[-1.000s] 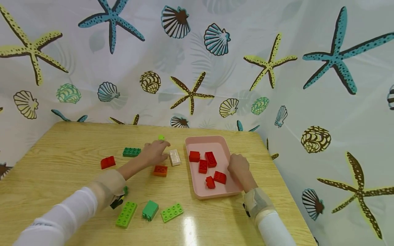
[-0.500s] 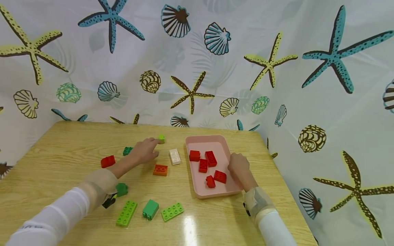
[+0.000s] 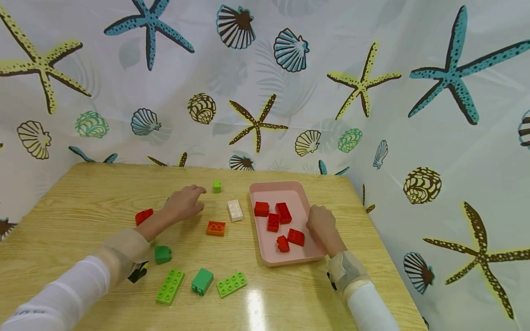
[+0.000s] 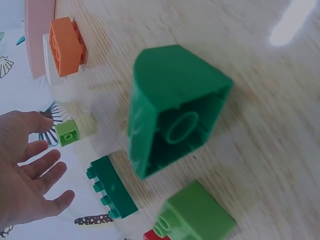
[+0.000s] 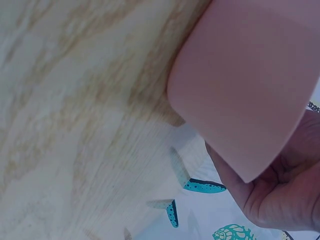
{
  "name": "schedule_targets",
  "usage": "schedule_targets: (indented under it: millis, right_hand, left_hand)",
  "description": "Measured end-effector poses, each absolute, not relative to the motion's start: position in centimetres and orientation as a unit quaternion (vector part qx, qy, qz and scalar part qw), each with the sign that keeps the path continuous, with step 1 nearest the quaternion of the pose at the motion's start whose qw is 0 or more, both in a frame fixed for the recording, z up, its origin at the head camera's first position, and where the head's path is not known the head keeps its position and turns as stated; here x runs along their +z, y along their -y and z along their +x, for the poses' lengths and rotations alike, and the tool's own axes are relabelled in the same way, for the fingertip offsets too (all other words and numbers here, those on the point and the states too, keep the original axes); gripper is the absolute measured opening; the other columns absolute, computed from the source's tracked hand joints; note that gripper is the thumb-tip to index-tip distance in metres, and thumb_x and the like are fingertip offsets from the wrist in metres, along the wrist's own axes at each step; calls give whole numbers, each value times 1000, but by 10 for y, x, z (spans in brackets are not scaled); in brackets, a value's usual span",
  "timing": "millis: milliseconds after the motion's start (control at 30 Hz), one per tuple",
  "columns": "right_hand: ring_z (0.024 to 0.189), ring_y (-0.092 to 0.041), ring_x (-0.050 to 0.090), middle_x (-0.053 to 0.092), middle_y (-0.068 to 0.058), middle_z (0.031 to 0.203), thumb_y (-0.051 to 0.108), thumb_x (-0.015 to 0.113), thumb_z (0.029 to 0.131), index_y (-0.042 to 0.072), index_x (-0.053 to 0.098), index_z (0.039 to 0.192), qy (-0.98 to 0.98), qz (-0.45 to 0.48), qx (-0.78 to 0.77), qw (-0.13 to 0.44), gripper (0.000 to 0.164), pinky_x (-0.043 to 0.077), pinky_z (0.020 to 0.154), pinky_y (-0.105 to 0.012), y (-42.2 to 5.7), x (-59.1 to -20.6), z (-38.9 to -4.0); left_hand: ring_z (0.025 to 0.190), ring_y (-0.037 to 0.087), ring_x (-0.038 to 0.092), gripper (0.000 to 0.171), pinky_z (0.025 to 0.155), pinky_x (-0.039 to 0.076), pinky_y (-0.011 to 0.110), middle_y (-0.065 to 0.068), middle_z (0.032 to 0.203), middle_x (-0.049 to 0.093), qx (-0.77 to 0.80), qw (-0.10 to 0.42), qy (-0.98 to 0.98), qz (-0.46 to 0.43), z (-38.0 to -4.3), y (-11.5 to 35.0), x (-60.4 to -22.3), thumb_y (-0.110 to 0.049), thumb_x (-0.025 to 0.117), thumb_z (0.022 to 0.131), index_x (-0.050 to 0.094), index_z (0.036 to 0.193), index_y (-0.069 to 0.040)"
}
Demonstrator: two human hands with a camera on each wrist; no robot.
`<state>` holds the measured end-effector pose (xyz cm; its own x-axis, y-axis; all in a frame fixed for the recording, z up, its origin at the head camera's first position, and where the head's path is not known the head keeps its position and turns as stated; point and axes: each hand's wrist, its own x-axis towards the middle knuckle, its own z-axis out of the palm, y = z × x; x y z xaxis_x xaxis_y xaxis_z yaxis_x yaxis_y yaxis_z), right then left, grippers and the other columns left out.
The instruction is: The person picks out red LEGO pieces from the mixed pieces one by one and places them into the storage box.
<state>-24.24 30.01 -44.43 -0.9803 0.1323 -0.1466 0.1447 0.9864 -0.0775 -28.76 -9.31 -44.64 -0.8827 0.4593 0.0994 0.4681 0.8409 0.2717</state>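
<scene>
My left hand [image 3: 184,203] hovers over the left-middle table with its fingers loosely spread, holding nothing. It hides most of a dark green brick [image 4: 114,187], which shows in the left wrist view. A small lime brick [image 3: 217,186] sits just beyond the fingertips. Right of the hand lie a white brick [image 3: 235,210] and an orange brick [image 3: 216,228]. By the left forearm is a red brick [image 3: 143,216]. My right hand [image 3: 321,224] grips the right rim of a pink tray [image 3: 265,257], fingers curled over its edge. Several red bricks [image 3: 283,213] lie inside.
Closer to me are a green brick [image 3: 163,254], a long lime brick [image 3: 170,287], another green brick [image 3: 202,281] and a flat lime brick [image 3: 231,284]. A curtain [image 3: 174,82] with sea prints hangs behind the wooden table [image 3: 290,299] and along its right side.
My left hand has moved left, away from the white brick and the small lime brick, and now covers the dark green brick. The right hand and tray stay in place.
</scene>
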Motion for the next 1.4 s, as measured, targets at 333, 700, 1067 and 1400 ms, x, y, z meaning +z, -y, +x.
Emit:
schedule_targets:
  millis: [333,700,1067,1400]
  right_hand:
    - [63,-23,57,56,-11,70,6,65,92,-4,62,94,-992,75,-43,94,11,49,57,-29,-298,-443,-243]
    - [65,-23,58,57,-12,72,6,66,90,-4,63,92,-993,74,-38,84,11,53,59,-33,-298,-443,-243]
    - [65,-23,58,58,-11,72,7,67,90,-4,64,95,-992,82,-40,90,13,52,60,-33,-298,-443,-244]
    - [66,-24,58,58,-12,74,8,67,91,-5,63,97,-991,87,-40,93,14,53,61,-33,-299,-444,-243]
  left_hand:
    - [111,42,59,39,82,52,54,27,127,58,-153,15,962,-226,-283,112,-449,-10,62,94,58,129,7]
    - [110,46,58,44,76,53,54,30,130,55,-154,15,964,-216,-279,131,-451,-13,67,94,56,131,8]
    - [110,48,56,47,77,52,56,33,131,52,-179,1,965,-190,-272,152,-449,-12,68,94,53,133,10]
    - [114,51,53,47,83,49,61,36,132,49,-207,-27,965,-160,-270,167,-454,-10,62,95,50,134,12]
